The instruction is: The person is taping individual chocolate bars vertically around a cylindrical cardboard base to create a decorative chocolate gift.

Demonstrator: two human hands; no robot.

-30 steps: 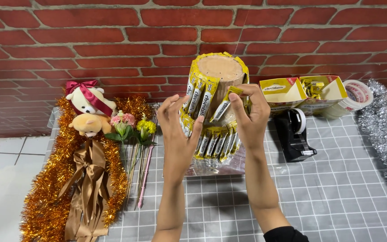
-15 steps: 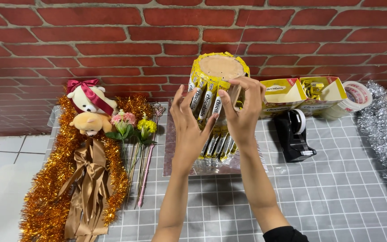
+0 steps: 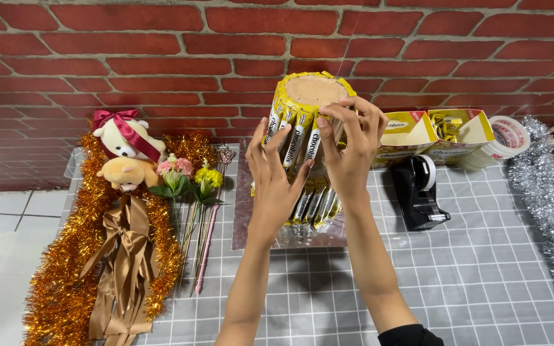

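While both hands work at the upper tier, noted as follows.

Thing in hand: two-tier tower (image 3: 302,160) of yellow candy sticks around a cardboard core, standing upright on a silver board (image 3: 251,218) at table centre.
Left hand (image 3: 274,173): fingers spread apart, palm pressed flat against the tower's front-left side, bracing rather than pinching.
Right hand (image 3: 351,144): fingertips drawn together on the top of one upright candy stick (image 3: 313,142) at the upper rim; pinching it, as far as visible.
Key relation: stick's long axis vertical, parallel to the tower's axis; lies directly under the right fingertips, toward the wall from the wrist. Right hand nearer to the rim, left hand lower.
Left of board: artificial flowers (image 3: 190,182), teddy bears (image 3: 126,150), gold tinsel (image 3: 72,269).
Right of board: black tape dispenser (image 3: 421,192), open yellow boxes (image 3: 437,131), tape roll (image 3: 504,138), silver tinsel (image 3: 553,211).
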